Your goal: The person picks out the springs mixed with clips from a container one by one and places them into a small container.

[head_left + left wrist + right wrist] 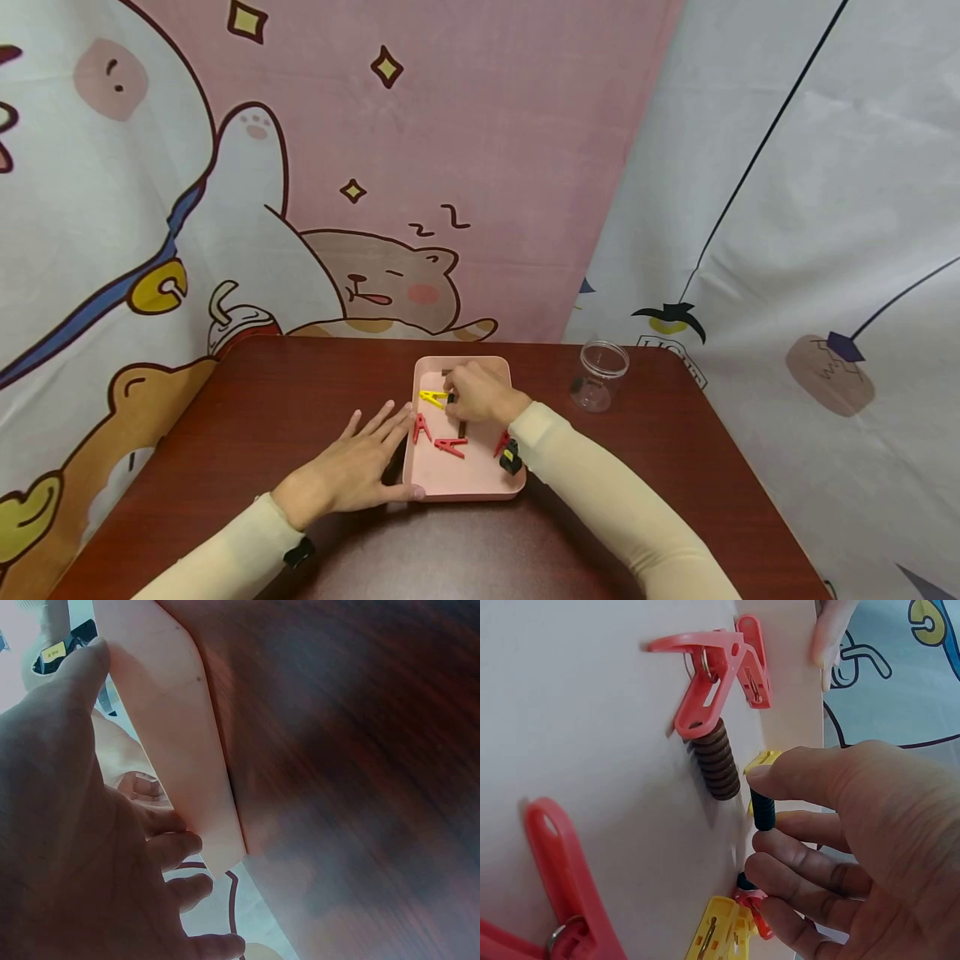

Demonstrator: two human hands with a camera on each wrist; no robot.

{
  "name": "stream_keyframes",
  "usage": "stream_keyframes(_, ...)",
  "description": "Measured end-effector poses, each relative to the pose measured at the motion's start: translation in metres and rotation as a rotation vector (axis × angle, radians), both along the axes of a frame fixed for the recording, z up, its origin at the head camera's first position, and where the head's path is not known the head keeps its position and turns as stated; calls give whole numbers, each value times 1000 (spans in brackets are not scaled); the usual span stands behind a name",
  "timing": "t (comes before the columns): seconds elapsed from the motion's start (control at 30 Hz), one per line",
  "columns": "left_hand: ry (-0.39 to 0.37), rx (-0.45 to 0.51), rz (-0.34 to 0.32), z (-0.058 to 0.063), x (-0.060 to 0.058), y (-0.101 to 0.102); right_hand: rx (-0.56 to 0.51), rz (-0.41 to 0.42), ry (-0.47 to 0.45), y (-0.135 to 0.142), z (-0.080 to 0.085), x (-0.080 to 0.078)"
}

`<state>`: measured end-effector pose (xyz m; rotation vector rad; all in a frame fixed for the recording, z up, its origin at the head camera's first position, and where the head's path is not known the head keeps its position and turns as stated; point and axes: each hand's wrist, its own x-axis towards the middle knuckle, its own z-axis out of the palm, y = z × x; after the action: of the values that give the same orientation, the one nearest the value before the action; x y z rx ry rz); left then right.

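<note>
1. Near the middle of the worktop's (337,367) far edge, in the head view, lies a pink tray (467,482) holding a yellow clip (432,397), red clips (451,447) and ridged springs. The left hand (348,475) lies at its left edge, fingers straight and spread; the right hand (480,393) reaches into its far half. A clear jar (596,387) stands near the worktop's far right corner. The right wrist is best carried high, as a red clip lies under it by the tray's right edge.

2. In the left wrist view, the thumb meets the tray's outer wall and the fingertips lie farther along it. Light, even pressure should steady the tray; a hard push could slide it.

3. In the right wrist view, thumb and fingertips pinch a dark spring (763,813), just beside the yellow clip; the brown spring (718,766) lies apart from them. Gripping squarely across the ridges should prevent rolling, and a straight lift would avoid snagging the clip.
</note>
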<state>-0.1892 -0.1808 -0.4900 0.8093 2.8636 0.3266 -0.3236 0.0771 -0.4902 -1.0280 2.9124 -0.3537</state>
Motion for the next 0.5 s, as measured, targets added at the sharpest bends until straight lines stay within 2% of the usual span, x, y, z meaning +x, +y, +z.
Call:
stream_keyframes(0.23,-5,-6,5,0,0,0,-32,1,-17,3,1,1)
stream_keyframes(0.5,-8,-9,5,0,0,1,-29,-8,26,6,2,3)
